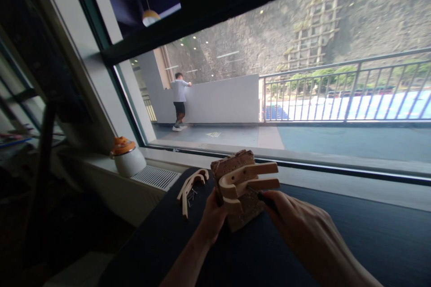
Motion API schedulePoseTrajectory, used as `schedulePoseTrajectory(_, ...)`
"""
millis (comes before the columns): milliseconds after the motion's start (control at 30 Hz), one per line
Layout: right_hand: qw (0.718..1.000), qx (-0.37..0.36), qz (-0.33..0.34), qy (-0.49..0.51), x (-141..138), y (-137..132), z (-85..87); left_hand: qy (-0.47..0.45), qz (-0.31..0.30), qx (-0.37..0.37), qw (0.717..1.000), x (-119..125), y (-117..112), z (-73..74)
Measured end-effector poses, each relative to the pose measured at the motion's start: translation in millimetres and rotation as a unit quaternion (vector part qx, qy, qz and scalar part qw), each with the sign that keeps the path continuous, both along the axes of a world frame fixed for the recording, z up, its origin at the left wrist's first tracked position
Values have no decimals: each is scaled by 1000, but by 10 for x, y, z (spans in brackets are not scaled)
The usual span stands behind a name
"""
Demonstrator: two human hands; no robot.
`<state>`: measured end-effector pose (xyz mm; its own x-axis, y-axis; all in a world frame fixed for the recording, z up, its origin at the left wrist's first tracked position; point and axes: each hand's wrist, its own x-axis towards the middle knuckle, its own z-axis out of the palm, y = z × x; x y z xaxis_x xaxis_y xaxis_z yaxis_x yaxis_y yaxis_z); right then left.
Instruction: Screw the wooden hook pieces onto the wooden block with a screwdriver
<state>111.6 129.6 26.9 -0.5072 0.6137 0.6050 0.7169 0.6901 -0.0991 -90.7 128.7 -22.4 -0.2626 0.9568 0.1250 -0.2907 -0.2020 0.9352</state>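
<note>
My left hand (pixel 214 216) is closed round the lower left side of a brown, rough-edged wooden block (pixel 244 217), which stands tilted above the dark table. Against the face of the block lie pale, curved wooden hooks (pixel 240 176) with small dark holes. In my right hand (pixel 289 213) is a tool with a dark handle and a thin shaft, apparently a screwdriver (pixel 266 198). Its tip meets the lower arm of a hook, near a hole. To the left, more curved wooden hooks (pixel 188 188) rest on the table beside several loose screws (pixel 191 196).
The black table (pixel 336 215) meets the window sill (pixel 353 190). A white pot with an orange top (pixel 128 157) stands on the ledge at left, by a white vent grille (pixel 156 177). Beyond the glass, a person (pixel 179 96) leans on a low wall (pixel 222 103).
</note>
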Motion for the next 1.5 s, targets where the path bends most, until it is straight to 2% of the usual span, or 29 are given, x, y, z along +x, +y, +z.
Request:
schedulePoseTrajectory(167,997,-62,-21,47,-16,-13,47,15,-10,10,1000,-42,27,-74)
schedulePoseTrajectory(333,989,-101,-86,66,-28,-54,61,29,-10,8,999,-69,50,-117)
schedulePoseTrajectory(467,993,-57,-94,36,-56,-121,42,29,2,5,1000,-50,29,-77)
schedulePoseTrajectory(633,999,37,-37,11,-99,-156,-12,4,8,-2,1000,-5,5,-22)
schedulePoseTrajectory(800,998,50,29,-23,-79,-131,-29,-16,10,-11,1000,-15,17,-31)
schedulePoseTrajectory(1100,998,64,-24,16,-28,-59,19,14,-3,6,1000,-66,50,-107)
schedulePoseTrajectory(1367,997,19,-62,40,-24,-41,48,17,-17,7,1000,-85,60,-143)
schedulePoseTrajectory(1500,998,29,-44,15,-72,-89,-16,17,-18,9,1000,-97,81,-169)
